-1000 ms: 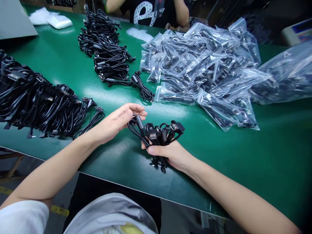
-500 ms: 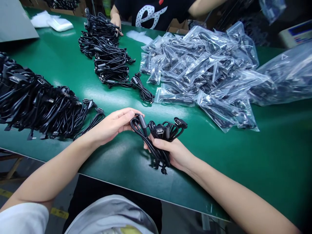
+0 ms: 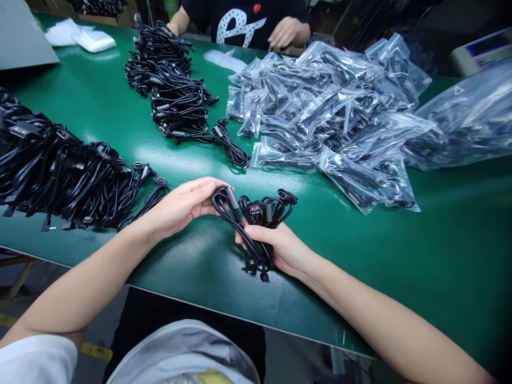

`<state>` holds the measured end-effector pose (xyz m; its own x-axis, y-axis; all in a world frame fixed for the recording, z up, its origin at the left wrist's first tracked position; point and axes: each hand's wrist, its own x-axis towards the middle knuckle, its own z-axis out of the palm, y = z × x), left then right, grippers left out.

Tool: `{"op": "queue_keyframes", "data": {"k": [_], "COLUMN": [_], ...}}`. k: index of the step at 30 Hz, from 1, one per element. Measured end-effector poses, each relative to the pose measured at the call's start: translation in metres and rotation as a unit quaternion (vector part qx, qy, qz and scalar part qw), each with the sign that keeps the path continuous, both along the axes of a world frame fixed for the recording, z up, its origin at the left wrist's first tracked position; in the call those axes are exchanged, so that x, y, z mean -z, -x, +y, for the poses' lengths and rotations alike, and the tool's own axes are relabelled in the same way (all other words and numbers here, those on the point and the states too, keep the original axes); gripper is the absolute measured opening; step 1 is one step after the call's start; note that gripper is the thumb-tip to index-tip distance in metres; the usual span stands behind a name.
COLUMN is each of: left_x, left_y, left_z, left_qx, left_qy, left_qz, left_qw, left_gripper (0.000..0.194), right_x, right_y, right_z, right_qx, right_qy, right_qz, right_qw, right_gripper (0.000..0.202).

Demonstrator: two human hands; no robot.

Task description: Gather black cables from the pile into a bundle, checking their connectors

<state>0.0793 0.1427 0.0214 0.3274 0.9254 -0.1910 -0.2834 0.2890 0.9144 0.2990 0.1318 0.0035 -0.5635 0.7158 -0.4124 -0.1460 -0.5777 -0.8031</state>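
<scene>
Several coiled black cables (image 3: 256, 242) are bunched in my right hand (image 3: 286, 248), its thumb pressed across them. Connector ends stick out at the top and small plugs hang below. My left hand (image 3: 190, 205) meets the upper loop of the leftmost cable, fingers closed at its edge; the fingertips are partly hidden behind the loop. Left of my left hand lies a long row of coiled black cables (image 3: 68, 170). A single coiled cable (image 3: 231, 144) rests on the green table (image 3: 192, 266) beyond my hands.
A second pile of cables (image 3: 172, 85) lies ahead. Clear zip bags with cables (image 3: 320, 101) are heaped to its right, beside a large plastic bag (image 3: 472, 117). Across the table are a co-worker's hand (image 3: 285, 33), white plastic sheets (image 3: 94, 40) and a device with a display (image 3: 486, 50).
The co-worker's raised arm has come down to the table's far side, and the bag it held up is gone from view. My hands keep nearly the same hold on the cables.
</scene>
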Motion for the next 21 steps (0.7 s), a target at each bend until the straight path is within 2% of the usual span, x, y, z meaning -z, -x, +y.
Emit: {"op": "queue_keyframes", "data": {"k": [4, 9, 11, 13, 14, 15, 19, 21], "left_x": [0.001, 0.006, 0.008, 0.010, 0.010, 0.009, 0.007, 0.008], "left_y": [0.001, -0.004, -0.006, -0.009, -0.010, -0.011, -0.018, -0.023], "left_z": [0.000, -0.002, -0.003, -0.004, -0.005, -0.006, -0.014, -0.020], "left_qx": [0.012, 0.040, 0.006, -0.047, -0.052, -0.032, 0.150, 0.172], "left_qy": [0.003, -0.017, -0.043, -0.072, -0.081, -0.086, -0.089, -0.118], "left_qz": [0.001, 0.021, 0.053, 0.107, 0.133, 0.155, 0.210, 0.238], "left_qw": [1.000, 0.999, 0.998, 0.991, 0.986, 0.984, 0.962, 0.948], "left_gripper": [0.022, 0.027, 0.028, 0.027, 0.025, 0.024, 0.025, 0.029], "right_x": [0.000, 0.001, 0.001, 0.000, 0.000, -0.001, -0.003, -0.002], "right_y": [0.000, 0.003, 0.004, 0.005, 0.004, 0.004, -0.001, -0.003], "right_z": [0.000, 0.000, 0.001, 0.003, 0.004, 0.006, 0.012, 0.014], "right_qx": [-0.012, -0.034, -0.009, 0.044, 0.073, 0.100, 0.180, 0.210], "right_qy": [0.011, 0.007, -0.013, -0.040, -0.054, -0.067, -0.079, -0.075], "right_qz": [0.017, 0.042, 0.043, 0.047, 0.049, 0.049, 0.043, 0.045], "right_qw": [1.000, 0.999, 0.999, 0.997, 0.995, 0.992, 0.980, 0.974], "right_gripper": [0.030, 0.035, 0.033, 0.029, 0.028, 0.027, 0.026, 0.024]}}
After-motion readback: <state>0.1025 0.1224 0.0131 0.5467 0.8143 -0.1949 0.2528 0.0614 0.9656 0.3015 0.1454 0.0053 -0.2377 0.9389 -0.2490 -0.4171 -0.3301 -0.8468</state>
